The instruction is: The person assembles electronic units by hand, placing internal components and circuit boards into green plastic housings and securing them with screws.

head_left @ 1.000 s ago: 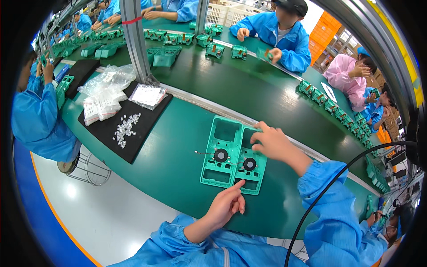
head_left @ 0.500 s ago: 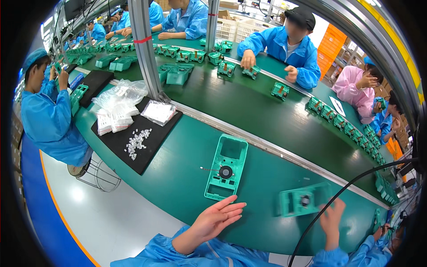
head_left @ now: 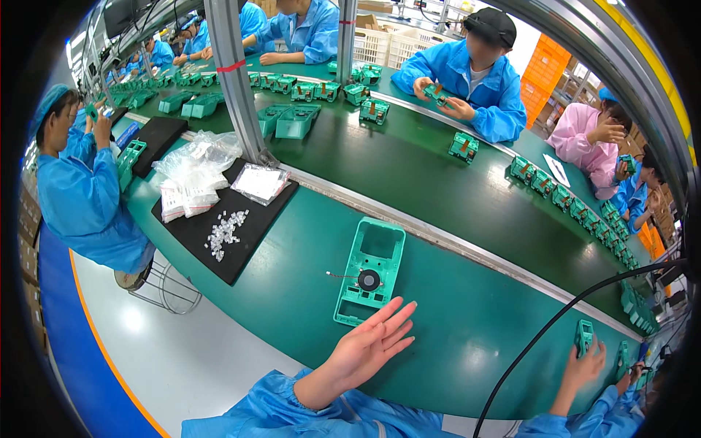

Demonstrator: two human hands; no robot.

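A green plastic housing (head_left: pixel 400 252) lies on the green bench in front of me. It has a rectangular opening at its far end, a round black fan (head_left: pixel 369 279) and a thin wire reaching left. My left hand (head_left: pixel 371 346) hovers beside its near end, palm turned up and fingers spread, holding nothing. Farther right, my right hand (head_left: pixel 583 367) is beside a second green housing (head_left: pixel 584 336), its fingers apart at the near end of that housing. Whether the fingertips touch it I cannot tell.
A black mat (head_left: pixel 252 252) holds small clear plastic pieces (head_left: pixel 225 235) and plastic bags (head_left: pixel 193 186). A metal post (head_left: pixel 237 95) rises at the bench's far edge. A black cable (head_left: pixel 544 328) hangs across the right. Co-workers sit around the belt (head_left: pixel 380 168) with green assemblies.
The second housing and my right hand have moved right along the bench. My left hand has shifted slightly right and up. Across the belt, a person has lifted a green assembly.
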